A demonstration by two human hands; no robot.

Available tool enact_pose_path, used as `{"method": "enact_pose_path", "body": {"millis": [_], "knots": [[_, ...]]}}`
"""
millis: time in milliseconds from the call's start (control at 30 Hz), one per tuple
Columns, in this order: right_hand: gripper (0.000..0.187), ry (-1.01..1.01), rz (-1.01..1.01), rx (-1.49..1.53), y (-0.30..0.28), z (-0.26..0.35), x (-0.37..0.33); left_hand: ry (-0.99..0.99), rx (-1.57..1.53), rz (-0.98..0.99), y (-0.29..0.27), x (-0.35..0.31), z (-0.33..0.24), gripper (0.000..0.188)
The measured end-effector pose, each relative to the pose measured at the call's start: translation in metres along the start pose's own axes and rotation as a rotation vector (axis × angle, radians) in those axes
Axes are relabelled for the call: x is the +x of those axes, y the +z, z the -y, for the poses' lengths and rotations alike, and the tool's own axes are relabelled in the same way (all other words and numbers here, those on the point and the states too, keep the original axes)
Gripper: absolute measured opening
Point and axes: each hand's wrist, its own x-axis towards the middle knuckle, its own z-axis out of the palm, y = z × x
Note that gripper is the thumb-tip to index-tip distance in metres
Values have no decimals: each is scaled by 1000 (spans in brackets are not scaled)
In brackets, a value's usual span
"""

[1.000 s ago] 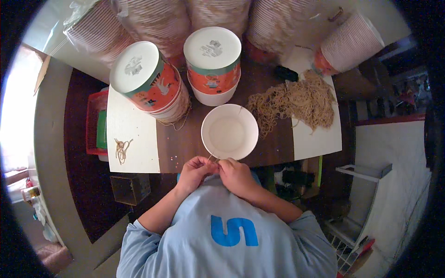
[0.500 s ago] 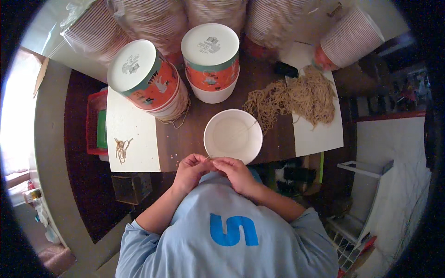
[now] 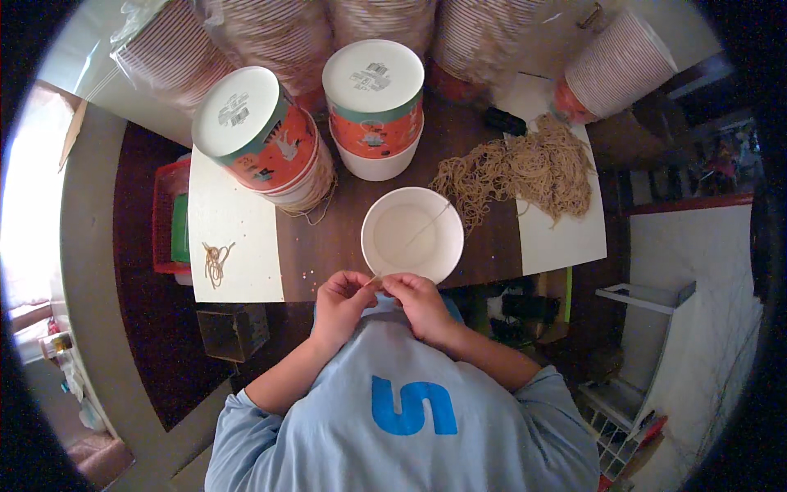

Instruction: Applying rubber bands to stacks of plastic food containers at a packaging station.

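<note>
A white round paper tub [image 3: 374, 215] stands open side up at the table's near edge, right in front of my body. A thin tan string [image 3: 428, 225] runs slantwise across its inside, from the upper right rim downward. At the near rim my left hand [image 3: 343, 305] is closed in a pinch on a short pale end of string. Close beside it, my right hand [image 3: 419, 305] pinches at the same spot, its fingertips meeting the left ones. A tangled heap of tan string [image 3: 551, 170] lies to the right of the tub.
Printed tubs stand upside down in two stacks, a left stack [image 3: 279, 148] with string around it and a middle stack [image 3: 377, 123]. Bagged tub stacks [image 3: 381, 25] line the back. A small string bundle [image 3: 217, 264] lies left; a black object [image 3: 505, 122] sits by the heap.
The tub has shifted slightly away from me and its inner string shows more clearly. My hands have moved a little, still pinching together at the near rim.
</note>
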Motion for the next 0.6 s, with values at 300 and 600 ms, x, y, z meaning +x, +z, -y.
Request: {"method": "enact_pose_path", "body": {"millis": [300,600], "knots": [[21,-61,7,59,0,-3,1,195,286,-19,-3,1,15,10],[25,-129,-39,-48,-3,-11,7,250,471,-96,2,1,16,12]]}}
